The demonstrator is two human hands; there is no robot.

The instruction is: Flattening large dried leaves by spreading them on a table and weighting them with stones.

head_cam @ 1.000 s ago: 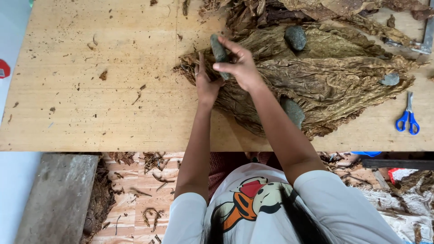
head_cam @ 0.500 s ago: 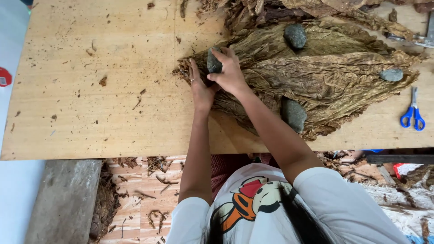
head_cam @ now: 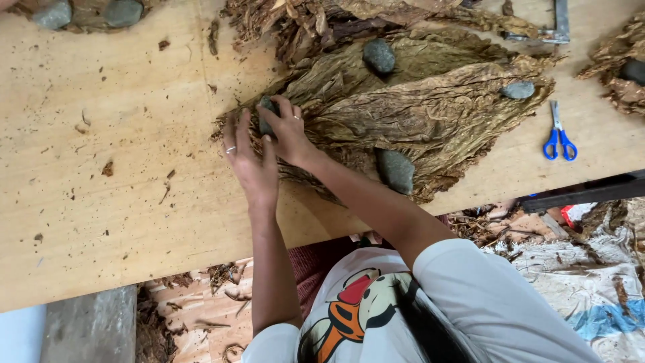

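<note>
A pile of dried brown leaves lies spread on a pale wooden table. My right hand grips a dark grey stone and holds it on the left tip of the pile. My left hand lies flat beside it with fingers spread, pressing the leaf edge; it wears a ring. Three more grey stones rest on the pile: one at the top, one at the right, one near the table's front edge.
Blue-handled scissors lie right of the pile. More leaves are heaped at the back, with another heap at far right. Two stones sit at the top left. Leaf scraps litter the floor below.
The right hand has lowered the stone from above the pile onto its left tip. The left hand has spread flat beside it. The camera view has shifted.
</note>
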